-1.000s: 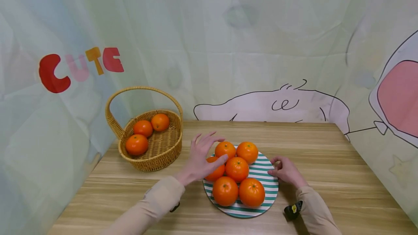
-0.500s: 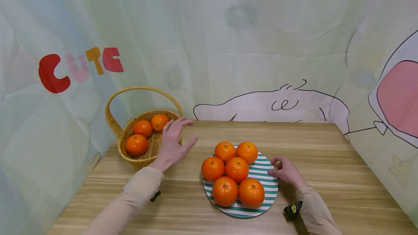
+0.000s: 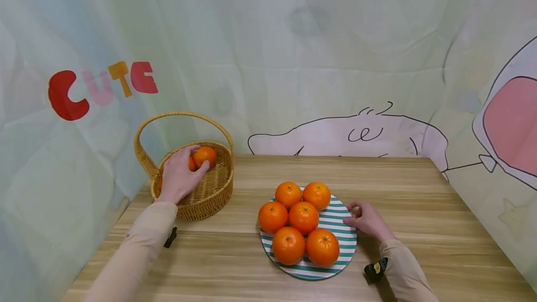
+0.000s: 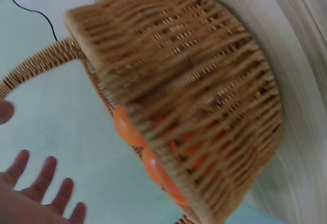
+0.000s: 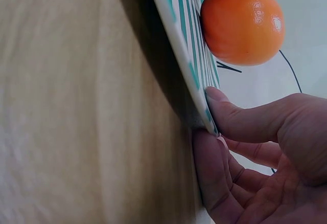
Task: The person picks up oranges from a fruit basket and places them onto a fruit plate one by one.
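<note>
Wicker basket, arched handle: contains mandarins (partly hidden by a hand). Left hand: above the basket, fingers parted. Green-and-white striped plate: on wooden table, bearing six mandarins. Right hand: well apart from the left, pinching the plate's right rim between thumb and fingers.

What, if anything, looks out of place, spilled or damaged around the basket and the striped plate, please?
Nothing stands out: the basket stands upright on the table, six oranges sit on the striped plate, whose rim the right hand pinches, and no spill or damage shows. The left hand hides part of the basket.
</note>
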Motion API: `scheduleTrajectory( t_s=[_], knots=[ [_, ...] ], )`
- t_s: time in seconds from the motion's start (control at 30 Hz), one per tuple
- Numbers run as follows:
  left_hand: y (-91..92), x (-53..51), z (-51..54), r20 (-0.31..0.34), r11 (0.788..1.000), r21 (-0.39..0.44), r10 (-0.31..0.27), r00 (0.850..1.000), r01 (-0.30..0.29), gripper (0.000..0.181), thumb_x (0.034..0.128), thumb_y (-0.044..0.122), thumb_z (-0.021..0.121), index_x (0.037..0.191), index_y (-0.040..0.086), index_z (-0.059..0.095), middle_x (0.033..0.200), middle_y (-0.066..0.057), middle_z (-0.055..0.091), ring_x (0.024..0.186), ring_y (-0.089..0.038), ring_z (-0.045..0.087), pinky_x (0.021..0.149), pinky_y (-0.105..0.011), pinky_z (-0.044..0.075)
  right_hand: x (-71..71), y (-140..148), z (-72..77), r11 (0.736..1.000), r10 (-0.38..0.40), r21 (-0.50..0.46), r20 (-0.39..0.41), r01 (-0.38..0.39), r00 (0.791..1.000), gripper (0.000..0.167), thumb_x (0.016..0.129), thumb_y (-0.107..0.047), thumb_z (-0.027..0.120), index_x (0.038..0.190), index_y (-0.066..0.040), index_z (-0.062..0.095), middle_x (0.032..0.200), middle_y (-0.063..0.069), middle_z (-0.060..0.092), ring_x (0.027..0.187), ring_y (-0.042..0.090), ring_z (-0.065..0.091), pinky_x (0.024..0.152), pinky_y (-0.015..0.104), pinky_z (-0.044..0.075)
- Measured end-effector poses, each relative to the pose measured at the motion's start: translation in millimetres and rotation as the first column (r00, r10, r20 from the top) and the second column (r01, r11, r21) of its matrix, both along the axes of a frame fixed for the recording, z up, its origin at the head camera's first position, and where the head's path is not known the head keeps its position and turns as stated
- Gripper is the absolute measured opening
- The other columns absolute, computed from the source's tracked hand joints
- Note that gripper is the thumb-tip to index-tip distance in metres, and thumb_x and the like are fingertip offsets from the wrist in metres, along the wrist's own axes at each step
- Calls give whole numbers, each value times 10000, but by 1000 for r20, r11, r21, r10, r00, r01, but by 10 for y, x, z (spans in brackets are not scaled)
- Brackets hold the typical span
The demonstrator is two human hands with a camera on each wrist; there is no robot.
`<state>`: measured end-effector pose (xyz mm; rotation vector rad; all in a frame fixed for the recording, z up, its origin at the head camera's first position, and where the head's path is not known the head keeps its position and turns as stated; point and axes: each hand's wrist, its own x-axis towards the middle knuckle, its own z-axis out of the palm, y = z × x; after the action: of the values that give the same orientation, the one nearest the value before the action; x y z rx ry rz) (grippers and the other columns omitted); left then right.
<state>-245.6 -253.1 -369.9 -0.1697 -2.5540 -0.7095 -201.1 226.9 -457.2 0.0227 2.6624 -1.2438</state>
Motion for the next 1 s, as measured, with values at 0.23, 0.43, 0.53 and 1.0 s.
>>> scheduleTrajectory(
  t_s=[0.23, 0.43, 0.53, 1.0],
  knots=[
    [-191, 32, -13, 260, 988, -119, 130, 957, -102, 691, 903, 380, 627, 1454, 24, 411, 1424, -367, 411, 1305, -583, 377, 1027, -720, 319, -10, -2, -7, 1000, -12, 8, 11, 11, 1000, 330, 899, -78, 735, 1178, 20, 590, 803, 85, 534, 691, 201, 519, 597, 288, 497],
    [-262, 41, -34, 394, 979, -167, 178, 902, -120, 802, 912, 420, 643, 1500, -4, 300, 1452, -443, 311, 1332, -643, 293, 1057, -746, 285, -14, -6, -10, 1000, -20, 13, 13, 20, 1000, 339, 897, -75, 737, 1184, 21, 586, 808, 87, 533, 698, 202, 518, 599, 285, 493],
    [-285, 46, -43, 458, 978, -177, 179, 871, -108, 857, 919, 428, 651, 1514, -36, 248, 1452, -477, 260, 1348, -667, 238, 1085, -750, 248, -14, -6, -11, 1000, -21, 14, 12, 21, 1000, 335, 896, -73, 736, 1182, 20, 588, 805, 86, 533, 695, 200, 518, 598, 283, 494],
    [-333, 58, -101, 568, 983, -159, 167, 806, -91, 883, 902, 361, 677, 1521, -57, 205, 1437, -498, 223, 1326, -694, 219, 1067, -775, 230, -22, 3, -26, 1000, -18, 11, 17, 18, 1000, 340, 904, -81, 731, 1194, 19, 584, 817, 89, 542, 703, 199, 529, 600, 278, 504]
  ],
)
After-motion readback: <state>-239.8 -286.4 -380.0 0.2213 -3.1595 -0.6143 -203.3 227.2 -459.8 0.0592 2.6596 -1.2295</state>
